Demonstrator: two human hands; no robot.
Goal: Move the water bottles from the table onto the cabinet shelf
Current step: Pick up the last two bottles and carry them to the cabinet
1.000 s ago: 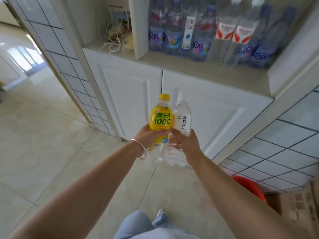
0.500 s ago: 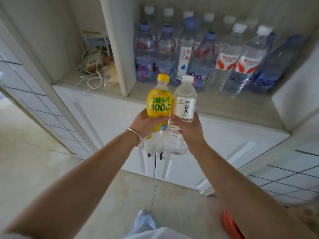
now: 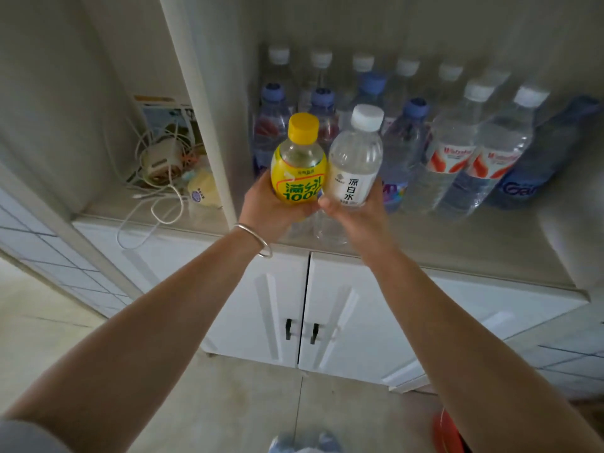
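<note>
Bottles in hand, two of them: yellow-label bottle [image 3: 299, 165] gripped by the left hand [image 3: 266, 209], fingers curled round its lower body; white-cap bottle [image 3: 354, 161] gripped by the right hand [image 3: 353, 217] the same way, thumb across the front under the label. Both upright, sides touching, held over the front edge of the cabinet shelf [image 3: 457, 253], bases looking just above it, though the hands hide the contact line so I can't tell if they're down. Step in hand looks like the placement. Stored bottles [image 3: 451, 158] fill the back and middle of the shelf in rows, reaching out to the right; the bare strip is along the front edge, so that's the landing zone. My advice: set them down in front of the blue-cap row, flat on their bases, one at a time or slightly parted so the hands can let go without knocking each other. Don't push deep, since the row behind is close and a shove could topple it. Keep right of the divider panel [image 3: 202, 103]; the left bay holds a cable tangle [image 3: 160, 171]. Release only once each base sits fully inside the edge, not overhanging the cabinet doors [image 3: 327, 308].
</note>
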